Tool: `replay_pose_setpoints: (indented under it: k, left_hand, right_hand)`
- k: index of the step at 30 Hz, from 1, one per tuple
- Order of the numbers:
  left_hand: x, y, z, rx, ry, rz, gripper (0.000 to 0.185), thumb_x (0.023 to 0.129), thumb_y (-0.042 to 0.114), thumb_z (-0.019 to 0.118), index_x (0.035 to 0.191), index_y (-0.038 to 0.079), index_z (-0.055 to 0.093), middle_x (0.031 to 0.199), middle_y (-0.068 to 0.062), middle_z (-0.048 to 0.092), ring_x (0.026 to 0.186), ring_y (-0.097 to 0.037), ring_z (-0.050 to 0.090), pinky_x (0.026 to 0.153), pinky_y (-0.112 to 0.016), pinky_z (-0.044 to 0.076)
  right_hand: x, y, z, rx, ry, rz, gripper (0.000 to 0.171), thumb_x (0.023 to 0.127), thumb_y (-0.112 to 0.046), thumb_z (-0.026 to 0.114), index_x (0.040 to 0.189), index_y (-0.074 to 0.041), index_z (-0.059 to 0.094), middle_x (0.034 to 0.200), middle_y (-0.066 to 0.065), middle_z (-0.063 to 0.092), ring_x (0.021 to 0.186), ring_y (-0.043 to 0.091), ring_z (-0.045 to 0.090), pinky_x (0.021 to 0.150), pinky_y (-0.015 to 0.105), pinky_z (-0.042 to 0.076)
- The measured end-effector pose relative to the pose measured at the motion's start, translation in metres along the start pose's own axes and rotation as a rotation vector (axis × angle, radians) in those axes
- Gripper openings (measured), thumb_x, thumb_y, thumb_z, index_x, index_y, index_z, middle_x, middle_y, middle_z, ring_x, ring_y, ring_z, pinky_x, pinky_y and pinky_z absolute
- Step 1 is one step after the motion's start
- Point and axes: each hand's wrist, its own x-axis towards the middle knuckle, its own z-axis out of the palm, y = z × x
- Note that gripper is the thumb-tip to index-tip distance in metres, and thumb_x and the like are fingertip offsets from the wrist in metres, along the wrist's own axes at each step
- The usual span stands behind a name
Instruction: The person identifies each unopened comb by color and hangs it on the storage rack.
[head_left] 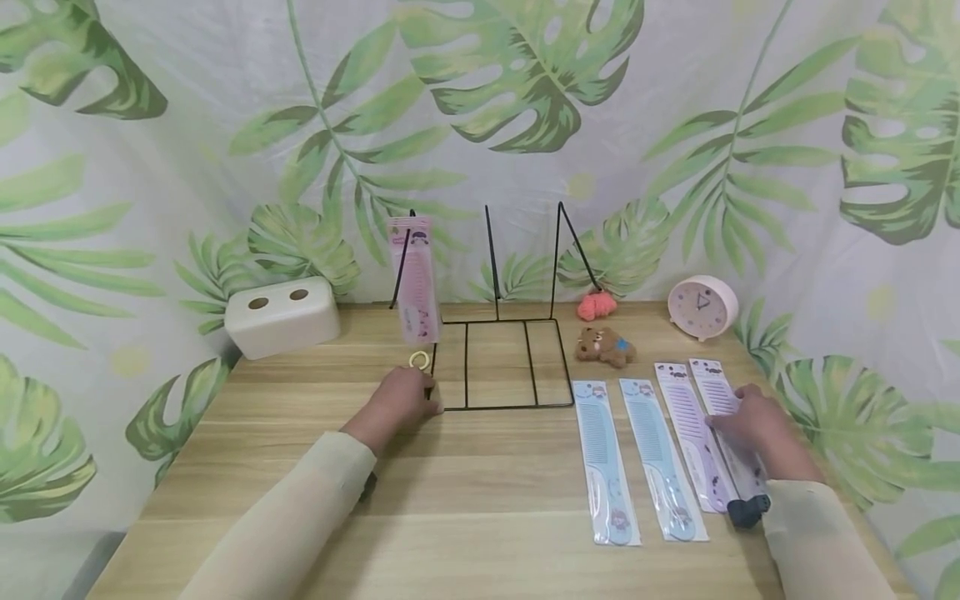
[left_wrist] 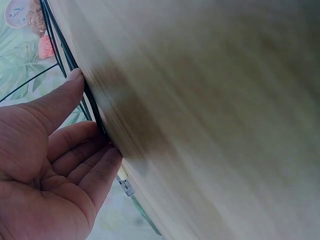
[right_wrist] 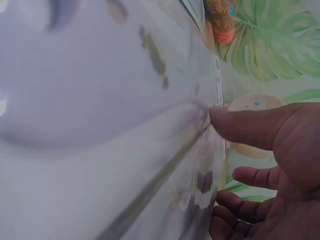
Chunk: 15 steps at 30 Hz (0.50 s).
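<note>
- My left hand (head_left: pixel 401 400) grips the wire rack (head_left: pixel 467 367) by its near-left corner.
- My right hand (head_left: pixel 753 425) is over the rightmost purple comb (head_left: pixel 714 387) on the table (head_left: pixel 450 483), thumb and fingers apart; I can't tell whether they pinch it.
- I judge it light, stiff, slippery-wrapped; I'd take both long edges.

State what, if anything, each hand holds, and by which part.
The left hand holds the black rack near its front left corner; the right hand touches the rightmost comb pack, grip unclear.
</note>
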Motion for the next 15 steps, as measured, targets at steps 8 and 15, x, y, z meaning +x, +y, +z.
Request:
replay_pose_setpoints:
  k: [8, 15]
  left_hand:
    - [-0.0001, 0.0018, -0.0013, -0.004, -0.027, -0.021, 0.056, 0.098, 0.028, 0.084, 0.144, 0.000, 0.069, 0.148, -0.024, 0.067, 0.143, -0.046, 0.059, 0.123, -0.058, 0.047]
    - [0.0001, 0.0021, -0.0010, 0.000, -0.026, -0.025, 0.056, 0.098, 0.027, 0.084, 0.144, 0.000, 0.069, 0.147, -0.025, 0.067, 0.142, -0.046, 0.059, 0.122, -0.059, 0.047]
  right_hand:
    - [0.0031, 0.0046, -0.0033, -0.024, -0.005, -0.007, 0.097, 0.093, -0.035, 0.080, 0.149, 0.025, 0.030, 0.137, 0.051, 0.046, 0.116, 0.059, 0.057, 0.098, 0.067, 0.053]
    - [0.0030, 0.0035, -0.0022, 0.012, -0.015, 0.033, 0.098, 0.094, -0.034, 0.078, 0.151, 0.026, 0.026, 0.138, 0.051, 0.046, 0.117, 0.059, 0.058, 0.097, 0.065, 0.054]
